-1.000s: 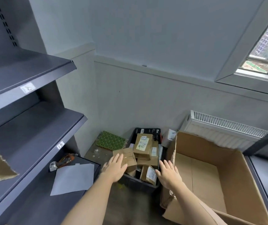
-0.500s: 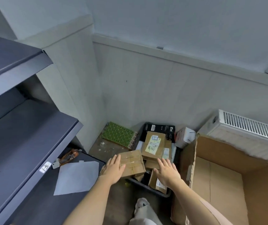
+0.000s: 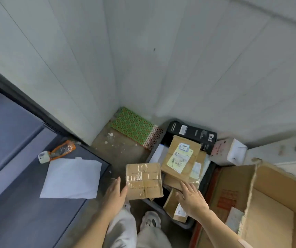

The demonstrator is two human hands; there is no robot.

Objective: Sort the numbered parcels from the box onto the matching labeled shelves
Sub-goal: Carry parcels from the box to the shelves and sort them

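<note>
The dark bin (image 3: 188, 225) now fills the floor under both hands as the view has dipped. The taped parcel (image 3: 143, 180) sits between them; the left hand (image 3: 116, 192), fingers straight, touches its side, while the right hand (image 3: 191, 198) hovers spread over smaller parcels: pickup looks imminent.

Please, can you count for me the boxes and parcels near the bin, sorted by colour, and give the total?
Brown cardboard parcels: 5 plainly visible, such as the taped parcel by the left hand and the labelled one; more may be hidden.
Black box: 1
Green patterned box: 1
White-pink box: 1
Large open carton: 1
Total: 9
</note>
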